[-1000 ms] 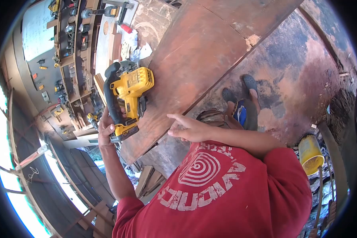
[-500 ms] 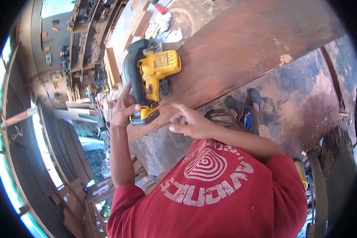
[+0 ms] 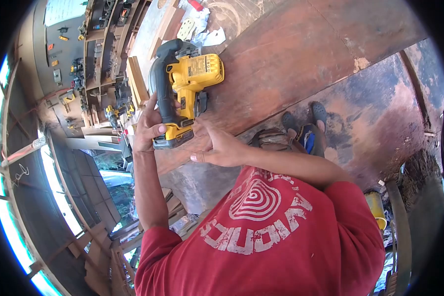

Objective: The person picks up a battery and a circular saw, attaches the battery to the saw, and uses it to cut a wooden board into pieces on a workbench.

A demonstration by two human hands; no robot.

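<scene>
A yellow and black cordless circular saw is at the reddish-brown wooden board. My left hand is wrapped round the lower end of its black handle, beside the battery, with the thumb showing on the near side. Just right of the battery, my right hand is spread, its thumb apart and its index finger reaching to the saw's lower edge. It holds nothing visible. The saw's body hides most of its blade side.
Wooden strips lie left of the saw. White papers and a red-handled item are beyond it. Shelves with tools stand at upper left. A yellow container is at lower right, and two shod feet show below the board.
My right hand has moved left and up to the saw's lower edge. My left hand is still on the handle, and the saw sits slightly nearer the left in view.
</scene>
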